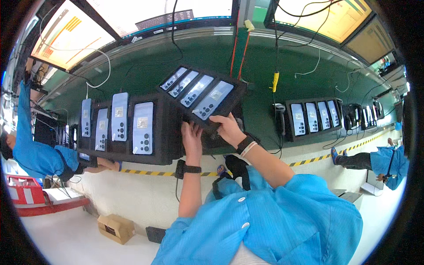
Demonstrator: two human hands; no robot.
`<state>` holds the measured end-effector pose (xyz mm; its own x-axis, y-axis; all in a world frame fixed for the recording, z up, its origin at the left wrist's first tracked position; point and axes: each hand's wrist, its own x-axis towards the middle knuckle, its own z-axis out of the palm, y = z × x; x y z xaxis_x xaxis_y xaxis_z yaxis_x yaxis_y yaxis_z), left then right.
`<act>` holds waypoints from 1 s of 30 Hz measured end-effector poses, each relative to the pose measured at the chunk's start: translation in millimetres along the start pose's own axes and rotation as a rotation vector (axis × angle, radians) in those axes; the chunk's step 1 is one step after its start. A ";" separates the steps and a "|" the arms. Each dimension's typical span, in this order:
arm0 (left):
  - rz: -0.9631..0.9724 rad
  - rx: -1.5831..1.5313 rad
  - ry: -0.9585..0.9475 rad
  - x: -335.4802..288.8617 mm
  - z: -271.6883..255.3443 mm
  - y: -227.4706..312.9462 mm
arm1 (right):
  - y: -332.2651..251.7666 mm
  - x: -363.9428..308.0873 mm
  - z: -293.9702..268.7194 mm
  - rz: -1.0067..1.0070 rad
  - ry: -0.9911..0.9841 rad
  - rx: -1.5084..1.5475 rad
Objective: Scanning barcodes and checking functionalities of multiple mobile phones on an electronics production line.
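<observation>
A black foam tray (237, 93) with several light-blue phones (217, 98) in its slots is held tilted above the bench, backs and camera rings facing up. My right hand (229, 129) grips its near right edge, thumb on top. My left hand (191, 140) is at the near left edge with bent fingers against the tray; the fingertips are partly hidden. Just left of it lies a larger black foam tray (167, 129) holding several blue phones (143, 128) with white labels. One phone (86, 117) there has a white cable (87, 92) at its top.
To the right, another foam tray (314, 134) of phones stands beside a dark handheld device (279, 115). Cables hang over the green bench (260, 97); monitors (73, 35) line its back. Co-workers in blue sit left (39, 154) and right (388, 163). A cardboard box (115, 229) is on the floor.
</observation>
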<state>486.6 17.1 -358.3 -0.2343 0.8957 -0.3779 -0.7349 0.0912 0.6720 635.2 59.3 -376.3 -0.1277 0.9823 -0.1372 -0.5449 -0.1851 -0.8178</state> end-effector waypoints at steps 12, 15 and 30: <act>-0.162 -0.038 -0.022 40.1 27.7 14.6 | -104.7 46.8 -29.2 0.024 0.367 -0.063; -0.136 -0.005 -0.018 39.4 22.2 9.2 | -122.7 56.3 -36.3 0.042 0.373 0.114; -0.195 -0.176 -0.177 -3.0 45.8 2.1 | -130.4 -102.5 1.3 0.127 0.140 0.268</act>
<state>514.9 34.5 -326.6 0.0244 0.9320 -0.3617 -0.8574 0.2055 0.4718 718.2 -17.2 -254.9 -0.1041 0.9419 -0.3194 -0.7332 -0.2897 -0.6152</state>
